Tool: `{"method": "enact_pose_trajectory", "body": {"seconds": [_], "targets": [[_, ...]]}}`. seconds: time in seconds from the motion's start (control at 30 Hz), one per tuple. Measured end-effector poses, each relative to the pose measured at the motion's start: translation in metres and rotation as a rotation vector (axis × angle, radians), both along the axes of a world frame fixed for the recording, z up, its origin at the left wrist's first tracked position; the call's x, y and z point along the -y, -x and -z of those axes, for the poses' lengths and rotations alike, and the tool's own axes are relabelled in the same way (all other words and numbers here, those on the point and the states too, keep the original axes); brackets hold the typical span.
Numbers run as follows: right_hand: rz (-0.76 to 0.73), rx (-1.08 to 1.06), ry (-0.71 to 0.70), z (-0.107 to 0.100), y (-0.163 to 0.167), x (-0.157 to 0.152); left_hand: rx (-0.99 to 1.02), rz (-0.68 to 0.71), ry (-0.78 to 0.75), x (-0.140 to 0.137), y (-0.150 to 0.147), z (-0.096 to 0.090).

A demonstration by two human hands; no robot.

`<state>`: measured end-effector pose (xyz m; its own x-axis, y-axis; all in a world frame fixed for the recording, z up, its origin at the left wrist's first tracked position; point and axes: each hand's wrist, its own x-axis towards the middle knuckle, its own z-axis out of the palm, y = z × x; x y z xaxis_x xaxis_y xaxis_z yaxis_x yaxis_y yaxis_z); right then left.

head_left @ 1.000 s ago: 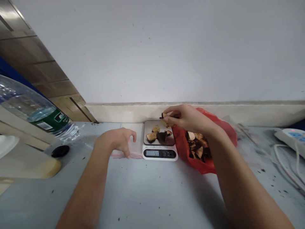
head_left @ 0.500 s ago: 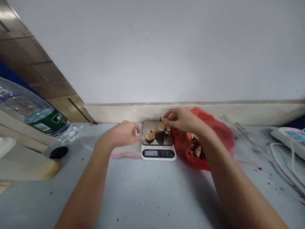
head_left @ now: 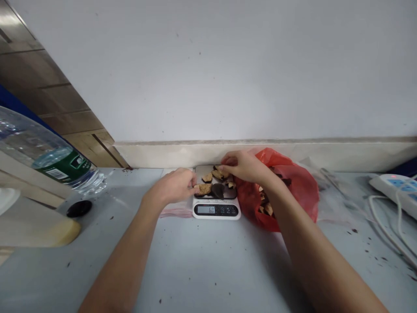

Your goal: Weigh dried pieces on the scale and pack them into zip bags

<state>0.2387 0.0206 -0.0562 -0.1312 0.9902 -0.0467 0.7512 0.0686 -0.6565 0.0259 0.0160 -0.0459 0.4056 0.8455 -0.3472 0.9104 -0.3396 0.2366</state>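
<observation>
A small white digital kitchen scale point(head_left: 216, 213) stands near the wall, its display reading 6.0. On its metal plate lie several dried, dark-edged tan slices, among them a dark piece point(head_left: 217, 191). My left hand point(head_left: 176, 186) reaches in from the left, thumb and fingers closed on the edge of a tan dried slice point(head_left: 203, 189). From the other side, my right hand point(head_left: 244, 167) pinches a dried slice point(head_left: 219, 173) at the back of the plate. Under my right forearm, an open red plastic bag point(head_left: 302, 187) holds more slices and touches the scale's right side.
At the left are a large water bottle point(head_left: 61, 161), a black cap point(head_left: 79, 208) and a translucent container point(head_left: 35, 221). A clear plastic bag point(head_left: 339, 200) and a white power strip point(head_left: 397, 189) with cable lie at the right. The wall point(head_left: 208, 87) rises behind the scale.
My left hand has moved right onto the plate and closed on a slice. My right hand has lowered its slice onto the plate, slightly leftward. The display still reads 6.0.
</observation>
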Motion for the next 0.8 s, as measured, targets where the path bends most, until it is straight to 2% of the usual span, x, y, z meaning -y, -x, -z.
{"method": "enact_pose_trajectory", "body": {"seconds": [0.17, 0.33, 0.4, 0.53, 0.67, 0.8], "targets": [[0.030, 0.040, -0.015, -0.006, -0.007, 0.002, 0.025, -0.001, 0.018, -0.002, 0.012, -0.010], [0.024, 0.142, 0.051, -0.019, -0.013, 0.011, 0.120, -0.062, -0.111, -0.003, 0.023, -0.025], [-0.045, 0.160, 0.112, -0.024, -0.013, 0.015, 0.148, -0.083, -0.136, -0.002, 0.025, -0.029], [-0.285, 0.178, 0.213, -0.027, -0.006, 0.018, 0.157, -0.089, -0.127, 0.001, 0.025, -0.032], [-0.433, 0.275, 0.152, -0.020, 0.009, 0.015, 0.148, -0.085, -0.111, 0.002, 0.025, -0.032], [-0.443, 0.324, 0.105, -0.012, 0.021, 0.012, 0.165, -0.092, -0.114, 0.003, 0.028, -0.033]]}}
